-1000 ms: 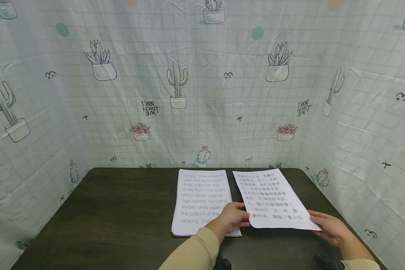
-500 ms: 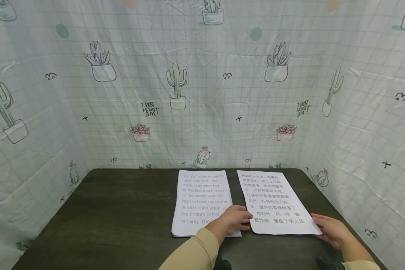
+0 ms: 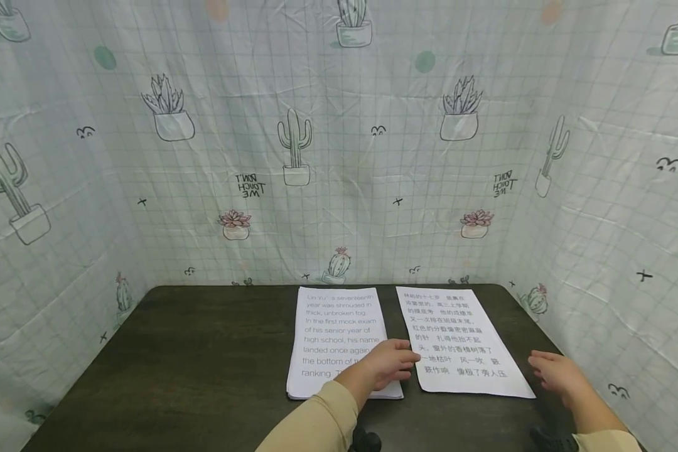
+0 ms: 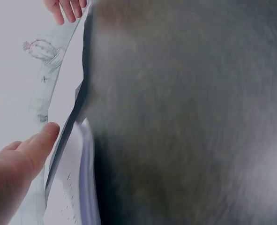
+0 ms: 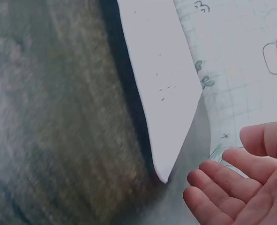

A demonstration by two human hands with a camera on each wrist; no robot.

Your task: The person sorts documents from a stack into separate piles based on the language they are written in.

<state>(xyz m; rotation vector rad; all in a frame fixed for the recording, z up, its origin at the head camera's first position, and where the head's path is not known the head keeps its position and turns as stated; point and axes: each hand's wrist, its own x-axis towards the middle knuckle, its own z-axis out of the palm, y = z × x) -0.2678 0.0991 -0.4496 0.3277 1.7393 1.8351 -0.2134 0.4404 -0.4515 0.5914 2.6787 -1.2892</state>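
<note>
Two open hands, left hand (image 3: pixel 385 365) on paper stack (image 3: pixel 333 339), right hand's (image 3: pixel 556 373) empty palm in wrist view.

A dark wood-grain table (image 3: pixel 203 370) carries two lots of paper side by side near its right half. A stack of sheets printed in English (image 3: pixel 339 339) lies flat on the left, and a single sheet printed in Chinese characters (image 3: pixel 463 339) lies flat just beside it on the right, a narrow strip of bare table showing between them.
</note>
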